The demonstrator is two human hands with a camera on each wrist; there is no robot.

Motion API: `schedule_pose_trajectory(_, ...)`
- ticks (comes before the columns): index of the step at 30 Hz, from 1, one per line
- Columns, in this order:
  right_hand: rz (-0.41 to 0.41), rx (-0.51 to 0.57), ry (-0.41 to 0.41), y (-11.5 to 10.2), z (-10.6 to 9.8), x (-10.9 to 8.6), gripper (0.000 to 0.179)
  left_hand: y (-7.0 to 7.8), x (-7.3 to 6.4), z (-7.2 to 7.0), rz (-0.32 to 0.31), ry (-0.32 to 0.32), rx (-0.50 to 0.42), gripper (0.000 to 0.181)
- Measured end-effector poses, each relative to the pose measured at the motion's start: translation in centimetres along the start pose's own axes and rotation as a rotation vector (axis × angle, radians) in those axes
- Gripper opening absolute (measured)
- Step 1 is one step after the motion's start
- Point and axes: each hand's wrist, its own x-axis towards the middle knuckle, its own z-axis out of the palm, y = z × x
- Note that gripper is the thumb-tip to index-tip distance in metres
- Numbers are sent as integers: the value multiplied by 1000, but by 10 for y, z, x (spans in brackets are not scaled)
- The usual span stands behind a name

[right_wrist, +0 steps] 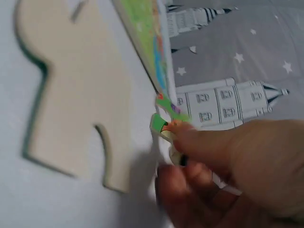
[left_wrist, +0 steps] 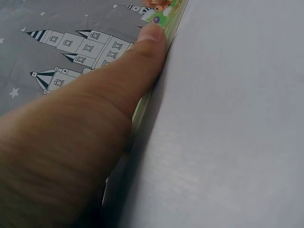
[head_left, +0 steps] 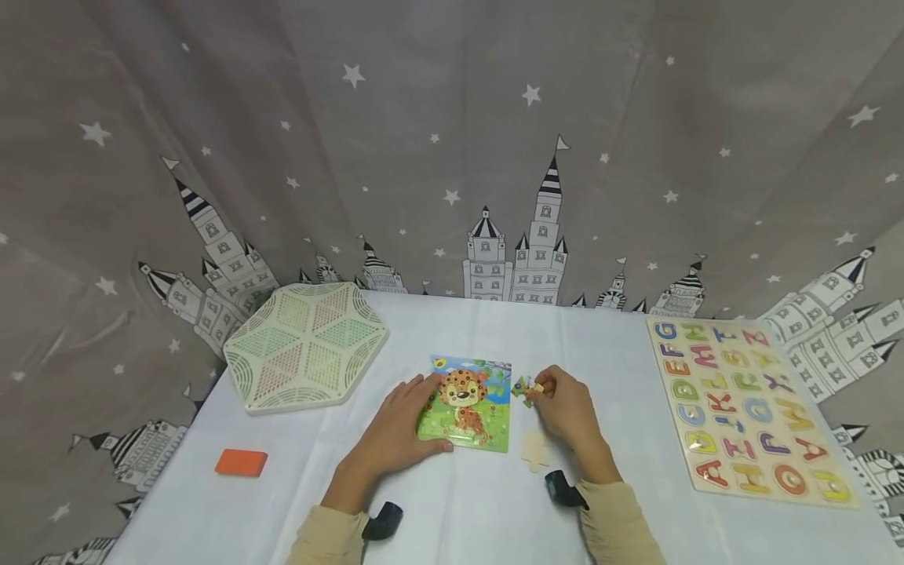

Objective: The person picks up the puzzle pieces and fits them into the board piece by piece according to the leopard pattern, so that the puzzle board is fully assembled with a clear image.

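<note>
A picture puzzle board with a spotted leopard cub on green grass lies on the white table. My left hand rests along its left side, fingertips at the left edge and the thumb straight at the lower left corner. In the left wrist view that thumb presses along the board's side. To the right of the board, my right hand pinches a small puzzle piece with green on it between thumb and fingers. Below it lies a plain wooden puzzle piece, its bare side up.
An orange block lies at the left. Behind it stands a pale octagonal board with patterned slots. A wooden alphabet puzzle lies at the right. A grey castle-print curtain hangs behind the table.
</note>
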Motion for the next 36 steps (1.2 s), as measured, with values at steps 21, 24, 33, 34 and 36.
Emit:
schedule_pose_trajectory(21, -183, 64, -244, -86, 63, 12, 17, 2, 1, -1, 1, -2, 60, 120)
schedule_pose_trajectory(24, -183, 34, -227, -90, 68, 12, 17, 2, 0, -3, -3, -13, 90, 119)
schedule_pose_trajectory(33, -185, -94, -194, -102, 75, 10, 19, 0, -3, -3, 46, -19, 169, 108)
schedule_pose_trajectory(34, -184, -102, -187, -103, 75, 11, 19, 0, -2, -3, 49, -16, 179, 107)
schedule_pose_trajectory(36, -183, -114, -186, -102, 77, 11, 19, 0, -3, -2, 49, -11, 192, 106)
